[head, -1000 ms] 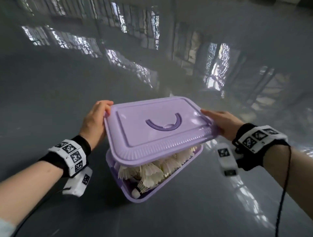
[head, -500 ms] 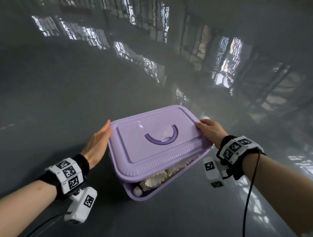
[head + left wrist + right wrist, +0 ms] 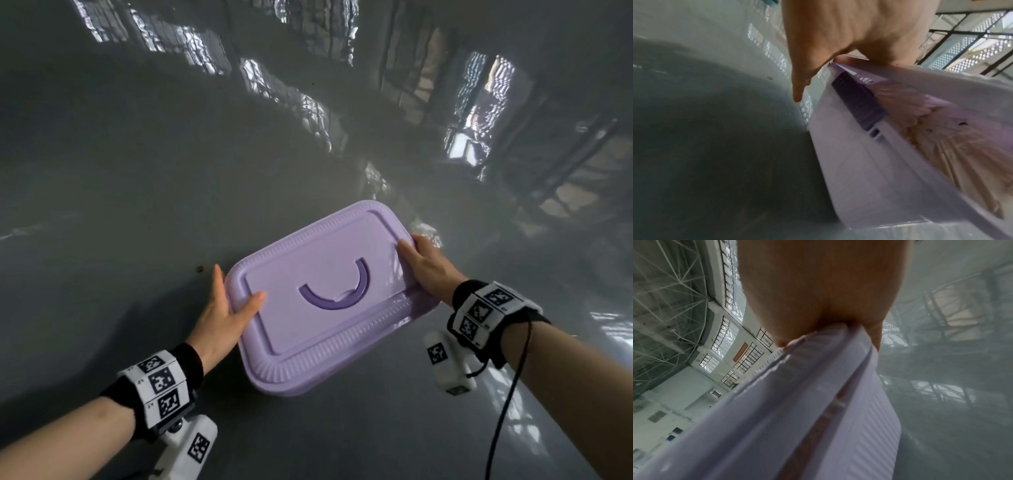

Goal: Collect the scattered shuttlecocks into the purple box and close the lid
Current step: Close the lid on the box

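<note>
The purple lid (image 3: 318, 274) with its dark curved handle (image 3: 337, 298) lies flat over the purple box (image 3: 284, 389) on the floor. My left hand (image 3: 226, 308) is at the lid's left end, thumb pressed on top and fingers straight along the side. In the left wrist view one finger (image 3: 799, 87) points straight past the box. My right hand (image 3: 421, 263) grips the lid's right end, thumb on top, fingers hidden over the edge. White shuttlecock feathers (image 3: 941, 146) show through the box wall beside a dark purple latch (image 3: 857, 100). The right wrist view shows the lid (image 3: 797, 394) held at its edge.
The box stands on a glossy grey floor (image 3: 137, 171) that mirrors windows and roof trusses. A small dark speck (image 3: 199, 269) lies just left of the box. A black cable (image 3: 507, 394) hangs from my right wrist band.
The lid came down from its tilted, raised position onto the box, and the shuttlecocks are no longer visible from above. My left thumb moved onto the lid's top.
</note>
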A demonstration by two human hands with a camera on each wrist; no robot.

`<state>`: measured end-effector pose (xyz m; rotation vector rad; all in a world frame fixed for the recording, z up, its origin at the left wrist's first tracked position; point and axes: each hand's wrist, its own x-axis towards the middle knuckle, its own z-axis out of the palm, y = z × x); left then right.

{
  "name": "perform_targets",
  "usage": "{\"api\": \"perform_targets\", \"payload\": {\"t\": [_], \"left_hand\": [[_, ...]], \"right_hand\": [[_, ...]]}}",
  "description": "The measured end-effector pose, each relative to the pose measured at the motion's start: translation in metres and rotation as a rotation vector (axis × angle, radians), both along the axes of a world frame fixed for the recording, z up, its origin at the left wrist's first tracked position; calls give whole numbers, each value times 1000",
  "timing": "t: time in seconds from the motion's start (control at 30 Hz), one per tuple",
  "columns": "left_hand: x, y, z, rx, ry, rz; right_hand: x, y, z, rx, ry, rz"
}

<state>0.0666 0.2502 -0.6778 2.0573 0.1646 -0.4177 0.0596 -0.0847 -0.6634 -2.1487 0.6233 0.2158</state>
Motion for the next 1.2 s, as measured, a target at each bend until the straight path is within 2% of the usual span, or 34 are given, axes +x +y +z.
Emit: {"api": "perform_targets", "payload": {"t": [0.1, 0.23, 0.33, 0.47, 0.6, 0.8, 0.93, 1.1, 1.2], "left_hand": [[-2, 3, -3, 3, 30, 38], [-11, -3, 0, -97, 56, 79], [-14, -13, -1, -152, 76, 163], [-7, -28, 2, -176, 32, 334], [-23, -37, -3, -137, -76, 394], [-30, -33, -20, -11, -144, 310], [-21, -32, -24, 54, -161, 310], [-14, -29, -29, 60, -169, 293], [4, -31, -27, 23, -178, 178]], "right_hand": [[-2, 4, -1, -26, -11, -6], [8, 5, 1, -33, 8, -7], [21, 4, 6, -115, 34, 7], [36, 12, 22, -226, 71, 14], [26, 20, 12, -267, 35, -14], [20, 19, 1, -339, 22, 46], [27, 21, -10, -350, 25, 11], [30, 13, -11, -278, 51, -22], [8, -2, -19, -208, 63, -113]]}}
